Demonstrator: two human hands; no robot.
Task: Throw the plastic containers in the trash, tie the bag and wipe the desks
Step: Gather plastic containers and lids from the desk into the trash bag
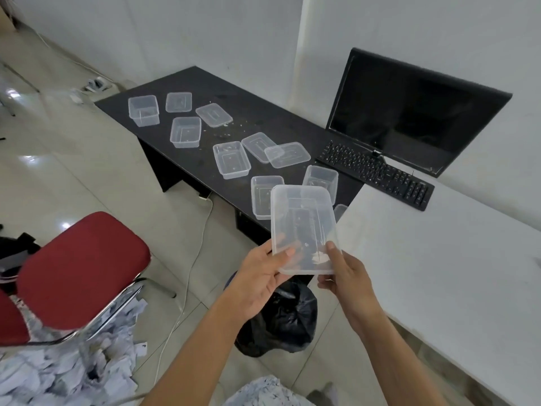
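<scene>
Head view. Lower centre of the frame: a clear rectangular plastic container (pixel 301 227), tilted, open side towards the viewer, is held in the air by its near short end. The left hand (pixel 263 276) and right hand (pixel 342 276) each curl round one near corner, pinching the rim between thumb and fingers. Directly beneath sits a crumpled black plastic trash bag (pixel 287 320) on the tiled floor, beside the white desk (pixel 439 259); whether its mouth is open cannot be told. Upper centre: loose clear containers and lids (pixel 185 132) lie scattered on the dark rectangular desk (pixel 205 83) among pale crumbs (pixel 228 127). The step is probably best done by keeping one hand's pinch, using the other to spread the bag's mouth, and lowering the light container well inside before release. Nesting the remaining containers would save trips.
</scene>
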